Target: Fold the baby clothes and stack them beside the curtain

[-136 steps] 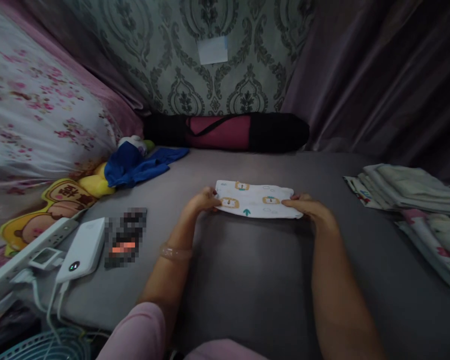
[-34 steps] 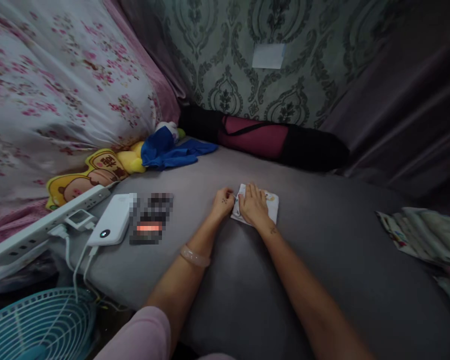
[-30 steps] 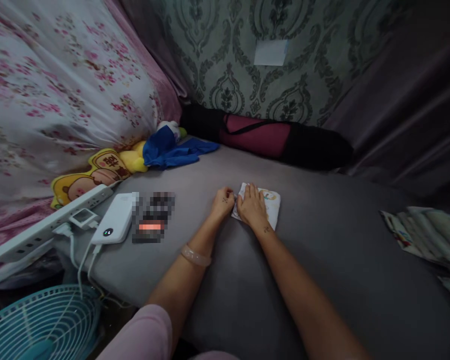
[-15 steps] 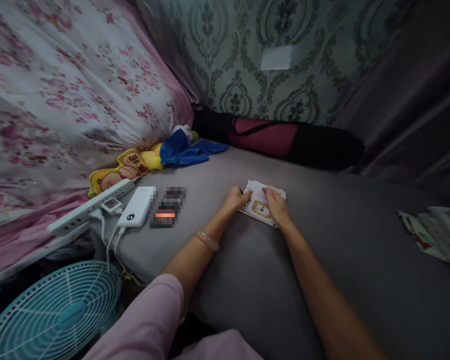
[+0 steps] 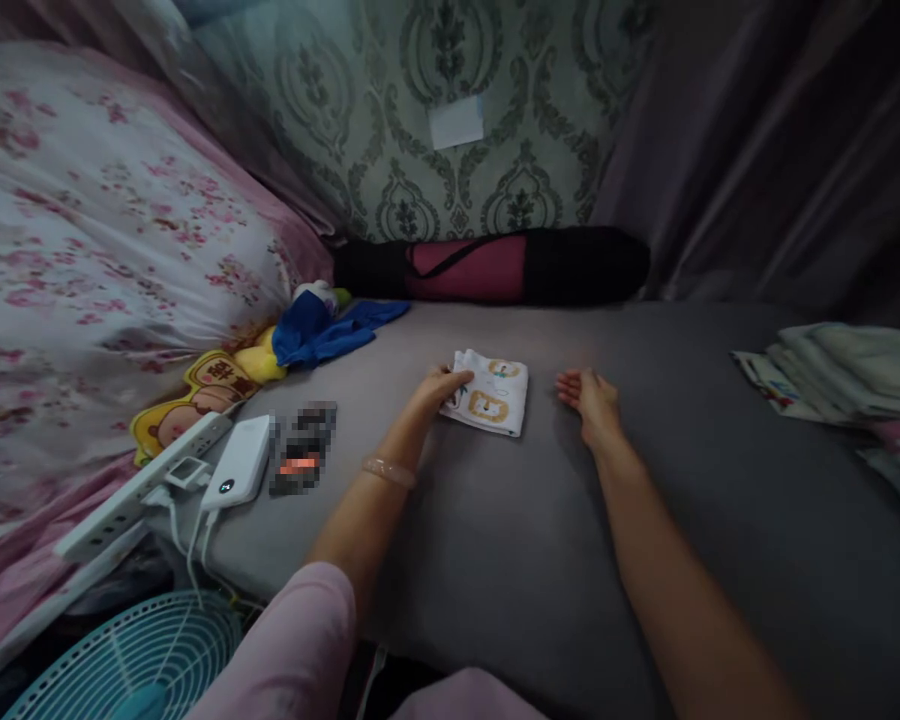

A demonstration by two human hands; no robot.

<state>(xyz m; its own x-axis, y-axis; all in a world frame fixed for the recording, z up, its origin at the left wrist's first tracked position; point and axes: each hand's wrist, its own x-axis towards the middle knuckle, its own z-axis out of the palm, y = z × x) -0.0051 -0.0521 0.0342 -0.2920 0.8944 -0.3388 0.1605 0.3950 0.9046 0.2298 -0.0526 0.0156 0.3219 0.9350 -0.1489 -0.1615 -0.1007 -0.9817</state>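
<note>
A small folded white cloth (image 5: 504, 388) printed with tan lion-like figures lies on the grey bed sheet (image 5: 495, 540). My left hand (image 5: 436, 388) pinches its left edge, thumb on top and the other fingers mostly hidden. To the right of the cloth, and apart from it, my right hand (image 5: 597, 408) hovers over or rests on the sheet; I cannot tell which. Nothing is in that hand, and its fingers are loosely curled and apart.
Left of my arm lie a white power bank (image 5: 241, 460), a power strip (image 5: 146, 485) with cables and a pixelated dark object (image 5: 304, 450). A fan (image 5: 135, 660) stands below. A long black-and-maroon bag (image 5: 487, 268) lies along the wall. Folded cloths (image 5: 847, 370) are stacked at right.
My right hand has let go of the folded cloth and moved away to the right. My left hand stays on the cloth's left edge. The view has turned right.
</note>
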